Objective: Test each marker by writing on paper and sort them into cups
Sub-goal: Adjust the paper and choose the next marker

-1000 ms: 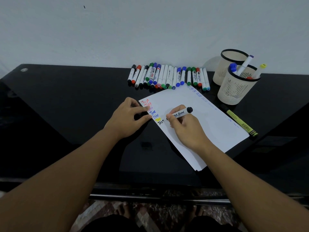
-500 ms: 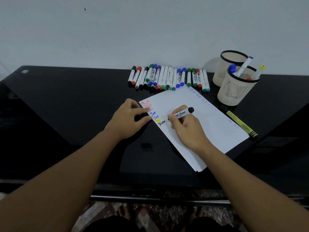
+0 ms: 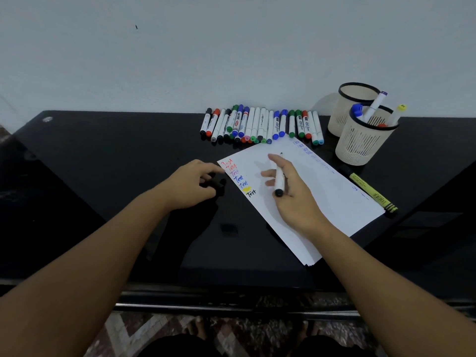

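Observation:
My right hand [image 3: 296,199] grips a black whiteboard marker [image 3: 279,180] lifted off the white paper [image 3: 322,197], its bare tip pointing away from me and its black end toward me. Coloured "Test" words run down the paper's left edge, ending in a black one [image 3: 252,193]. At the paper's left corner my left hand [image 3: 190,185] hovers with curled fingers pinching a small dark cap [image 3: 217,183], hard to make out against the table. A row of several markers [image 3: 260,124] lies behind the paper. The front mesh cup [image 3: 360,143] holds several markers; the back cup [image 3: 345,104] shows none.
A yellow highlighter [image 3: 371,191] lies on the black glossy table [image 3: 103,163] along the paper's right edge. The wall stands right behind the markers and cups. The table's front edge is near my body, patterned floor below.
My right hand has stopped writing, lifted off the paper and turned the marker so its tip points away. My left hand has slid off the paper's corner to the left.

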A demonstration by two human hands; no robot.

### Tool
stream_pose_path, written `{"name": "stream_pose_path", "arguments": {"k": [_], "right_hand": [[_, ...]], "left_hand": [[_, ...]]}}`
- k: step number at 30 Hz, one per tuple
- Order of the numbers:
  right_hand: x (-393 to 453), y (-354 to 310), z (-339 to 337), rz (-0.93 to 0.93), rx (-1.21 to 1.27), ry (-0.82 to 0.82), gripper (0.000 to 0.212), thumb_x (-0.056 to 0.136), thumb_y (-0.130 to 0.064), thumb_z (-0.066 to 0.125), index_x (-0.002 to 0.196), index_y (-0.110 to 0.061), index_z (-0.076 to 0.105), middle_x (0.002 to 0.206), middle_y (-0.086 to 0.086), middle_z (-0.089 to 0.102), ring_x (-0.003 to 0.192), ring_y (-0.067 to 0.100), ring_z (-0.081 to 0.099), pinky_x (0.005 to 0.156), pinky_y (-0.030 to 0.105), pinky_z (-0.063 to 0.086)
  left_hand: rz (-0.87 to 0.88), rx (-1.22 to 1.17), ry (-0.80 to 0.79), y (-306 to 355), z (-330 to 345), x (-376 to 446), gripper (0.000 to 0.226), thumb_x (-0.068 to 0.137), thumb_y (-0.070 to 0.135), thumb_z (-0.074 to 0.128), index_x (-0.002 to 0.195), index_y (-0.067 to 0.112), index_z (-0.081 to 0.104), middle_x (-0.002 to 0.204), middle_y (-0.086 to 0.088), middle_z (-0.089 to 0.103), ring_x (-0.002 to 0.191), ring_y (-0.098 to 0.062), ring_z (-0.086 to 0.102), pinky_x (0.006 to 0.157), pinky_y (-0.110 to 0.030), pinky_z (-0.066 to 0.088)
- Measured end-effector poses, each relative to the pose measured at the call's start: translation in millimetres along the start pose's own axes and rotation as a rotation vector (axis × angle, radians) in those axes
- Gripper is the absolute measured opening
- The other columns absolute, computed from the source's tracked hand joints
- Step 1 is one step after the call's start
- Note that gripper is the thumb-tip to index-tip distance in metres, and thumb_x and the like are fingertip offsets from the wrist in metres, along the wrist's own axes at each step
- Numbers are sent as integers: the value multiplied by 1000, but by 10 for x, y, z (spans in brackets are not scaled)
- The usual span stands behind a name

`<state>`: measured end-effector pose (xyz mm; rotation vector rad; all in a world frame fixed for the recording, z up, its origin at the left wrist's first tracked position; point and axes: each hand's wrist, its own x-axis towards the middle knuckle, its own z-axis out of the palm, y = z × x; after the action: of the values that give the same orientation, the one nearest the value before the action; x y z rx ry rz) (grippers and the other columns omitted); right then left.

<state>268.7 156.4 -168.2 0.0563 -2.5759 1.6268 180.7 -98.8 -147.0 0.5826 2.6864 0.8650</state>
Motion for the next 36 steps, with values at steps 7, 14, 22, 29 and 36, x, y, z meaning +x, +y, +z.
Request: {"name": "stream_pose_path", "arguments": {"k": [7,14,22,29,36], "right_hand": [[7,-70,22,39,93,-61,57,99,-31,41,151,-53,38,147,-17,51,134,9,51,109,32,38],[51,-247,-32,34,108,-33,40,110,-24,47,137,-51,37,120,-4,70,75,15,75,99,28,46],[65,-318,-301,-38,-342,-74,21,103,-38,59,125,-38,60,110,-15,63,92,5,59,74,20,42],[48,-217,-359,-75,-424,-91,27,103,-34,60,130,-38,62,126,-11,65,112,15,58,92,34,47],[84,-173,-384,-126,-471,-111,27,102,-36,61,129,-40,62,121,-8,67,110,14,58,93,40,51]], "left_hand": [[28,-2,103,3,2,-58,24,93,19,73,113,33,71,115,11,60,105,-3,61,100,-31,53],[7,-296,233,101,-46,-142,25,86,18,81,100,35,69,99,11,74,92,-5,71,93,-38,57],[52,-279,276,276,-117,-144,26,83,17,83,99,33,71,96,9,74,90,-10,70,92,-38,57],[112,-163,244,455,-82,-146,25,86,15,80,101,33,71,96,13,73,86,-3,68,81,-20,52],[153,-121,207,570,-82,-136,25,85,17,81,101,33,71,95,17,73,89,-4,68,88,-34,58]]}}
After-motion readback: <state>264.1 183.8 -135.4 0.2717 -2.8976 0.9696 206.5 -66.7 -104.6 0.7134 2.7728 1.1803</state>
